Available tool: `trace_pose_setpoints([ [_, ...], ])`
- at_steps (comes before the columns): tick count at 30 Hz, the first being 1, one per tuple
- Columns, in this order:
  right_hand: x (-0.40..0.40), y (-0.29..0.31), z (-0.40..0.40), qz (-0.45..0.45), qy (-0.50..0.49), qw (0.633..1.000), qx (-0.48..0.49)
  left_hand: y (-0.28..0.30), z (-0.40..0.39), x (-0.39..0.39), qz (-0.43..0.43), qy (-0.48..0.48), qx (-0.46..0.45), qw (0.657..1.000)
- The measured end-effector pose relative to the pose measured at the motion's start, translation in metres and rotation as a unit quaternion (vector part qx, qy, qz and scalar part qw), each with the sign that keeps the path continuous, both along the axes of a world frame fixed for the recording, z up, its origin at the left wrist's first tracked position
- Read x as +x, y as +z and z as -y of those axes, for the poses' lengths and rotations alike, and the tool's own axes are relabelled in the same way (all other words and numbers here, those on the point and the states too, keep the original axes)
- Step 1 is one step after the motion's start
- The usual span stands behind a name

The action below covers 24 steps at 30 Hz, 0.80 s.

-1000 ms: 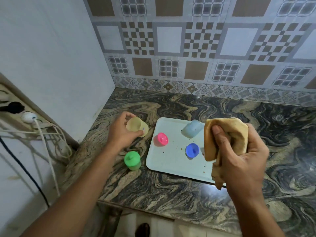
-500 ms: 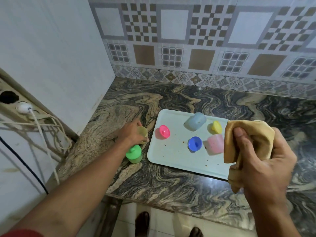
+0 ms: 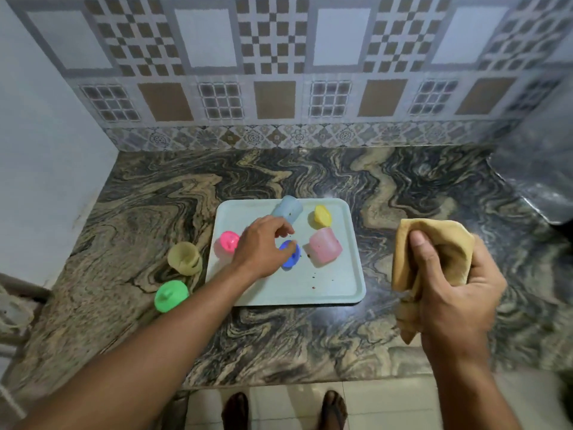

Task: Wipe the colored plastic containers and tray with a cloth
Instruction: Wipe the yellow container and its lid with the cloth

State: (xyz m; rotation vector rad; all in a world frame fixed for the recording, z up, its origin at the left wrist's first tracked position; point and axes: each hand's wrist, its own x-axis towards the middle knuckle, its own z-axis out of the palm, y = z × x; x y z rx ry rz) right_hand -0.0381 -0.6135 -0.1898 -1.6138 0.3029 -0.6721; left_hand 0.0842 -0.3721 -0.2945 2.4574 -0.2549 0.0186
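Left hand (image 3: 263, 248) moved from beige cup (image 3: 185, 258) to tray (image 3: 325, 283).

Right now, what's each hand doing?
Left hand: over the tray, fingers curled at the blue container; grip unclear.
Right hand: holding the cloth.

Table (image 3: 310, 336): marbled stone, dark with tan swirls, set into a corner. Back wall (image 3: 279, 57): tiles (image 3: 341, 35) patterned in plain white squares, brown squares, checkers and grids, with a narrow ornamental border (image 3: 279, 136) just above the table. Left wall (image 3: 37, 150): plain and pale. White cords (image 3: 12, 308) lie at the far left edge. At right, a grey surface (image 3: 539, 181) adjoins the table; its nature cannot be told. Floor (image 3: 387, 405): pale tiles below the table's front edge, with two dark sandalled feet (image 3: 235, 411), (image 3: 333, 409) side by side.
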Motion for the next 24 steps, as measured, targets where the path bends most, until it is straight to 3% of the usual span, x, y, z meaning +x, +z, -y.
trace_pose_setpoints([
  [2, -0.007, -0.004, 0.01, -0.014, -0.018, 1.0, 0.002, -0.004, 0.023, 0.017, 0.02, -0.029, 0.021, 0.999],
  [6, -0.023, -0.004, 0.023, -0.044, -0.045, 0.998, 0.0, -0.008, 0.051, 0.068, 0.039, -0.094, 0.152, 0.983],
  [11, -0.042, -0.006, 0.044, -0.068, -0.102, 0.992, -0.007, -0.014, 0.073, 0.111, 0.038, -0.189, 0.339, 0.921],
  [16, -0.055, -0.015, 0.059, -0.091, -0.153, 0.983, -0.045, -0.031, 0.09, 0.122, 0.078, -0.217, 0.389, 0.892],
  [20, -0.056, -0.012, 0.056, -0.081, -0.169, 0.982, -0.04, -0.033, 0.095, 0.129, 0.066, -0.197, 0.331, 0.921],
  [22, -0.054, -0.014, 0.052, -0.066, -0.165, 0.984, -0.018, -0.023, 0.095, 0.132, 0.025, -0.143, 0.218, 0.965],
  [24, -0.05, -0.016, 0.048, -0.058, -0.155, 0.986, -0.014, -0.005, 0.09, 0.131, -0.037, -0.066, 0.025, 0.997],
])
